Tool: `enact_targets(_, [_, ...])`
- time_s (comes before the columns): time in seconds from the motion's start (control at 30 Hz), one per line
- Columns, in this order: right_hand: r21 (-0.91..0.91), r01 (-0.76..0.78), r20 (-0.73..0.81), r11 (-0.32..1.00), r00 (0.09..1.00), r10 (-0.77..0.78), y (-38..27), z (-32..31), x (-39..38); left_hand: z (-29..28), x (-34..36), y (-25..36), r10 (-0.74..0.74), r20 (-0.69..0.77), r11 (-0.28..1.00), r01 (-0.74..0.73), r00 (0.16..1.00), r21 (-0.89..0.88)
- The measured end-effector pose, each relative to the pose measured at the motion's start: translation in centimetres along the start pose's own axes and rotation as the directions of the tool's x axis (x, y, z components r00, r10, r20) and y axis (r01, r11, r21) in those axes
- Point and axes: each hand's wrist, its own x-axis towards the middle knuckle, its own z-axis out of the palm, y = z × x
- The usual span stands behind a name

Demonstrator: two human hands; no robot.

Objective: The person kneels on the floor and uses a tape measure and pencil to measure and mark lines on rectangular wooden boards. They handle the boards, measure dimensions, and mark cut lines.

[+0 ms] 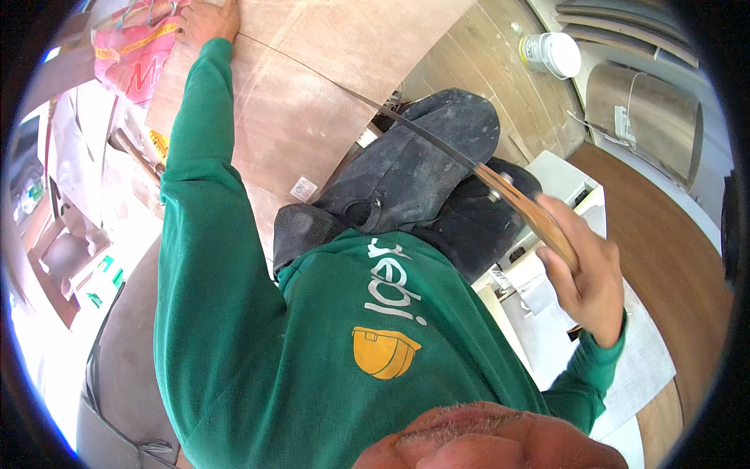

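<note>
Since the white bucket (551,55) at far R shows mostly its side & a pale round end, can't tell what's in it or if a lid's on. Far L there's a crumpled pink bag (129,72) w/ a yellow strip (160,33) across it; contents hidden too.

R hand (586,266), at the right, is closed tight round the wooden handle (531,215) of a saw (461,155). Blade runs from there far & L, above the dark trousers (422,152), to the R edge of a big brown board (289,109), where it lines up w/ a thin dark line (293,59) on the surface. Line carries on to just beside the L hand (207,22). Can't tell how deep the blade sits.

L hand is down on the far L part of the board, right by the pink bag, partly cut off at the edge of view; can't tell if its fingers grip anything. So board's under L hand, well apart from R hand; saw spans part of the gap btw the two. Small white sticker (303,187) on board's near side, L of the trousers. Green sweatshirt (336,352) nearest, sleeves to both wrists.
</note>
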Motion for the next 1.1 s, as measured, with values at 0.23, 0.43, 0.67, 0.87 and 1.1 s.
enact_targets(0.23, [-0.111,0.261,-0.159,0.959,0.948,-0.277,3.1,10.5,13.3,1.0,-0.2,-1.5,0.081,-0.130,0.997,-0.080,0.988,0.014])
enact_targets(0.43, [0.003,0.287,-0.165,0.958,0.945,-0.282,3.2,9.6,13.0,-0.7,0.4,0.7,0.036,-0.049,0.995,-0.032,0.998,0.090])
enact_targets(0.67, [-0.029,0.102,-0.070,0.994,0.992,-0.104,0.8,2.4,1.8,-0.1,2.1,-0.8,-0.027,0.039,0.997,0.024,0.999,0.076])
enact_targets(0.87, [0.032,0.301,-0.136,0.953,0.946,-0.294,1.5,9.9,12.1,1.8,3.3,-2.9,0.070,-0.134,0.995,-0.060,0.989,0.077])
enact_targets(1.1, [0.029,0.240,-0.141,0.970,0.962,-0.234,-0.6,11.9,10.9,0.6,2.8,-2.8,0.123,-0.108,0.990,-0.114,0.987,0.088])
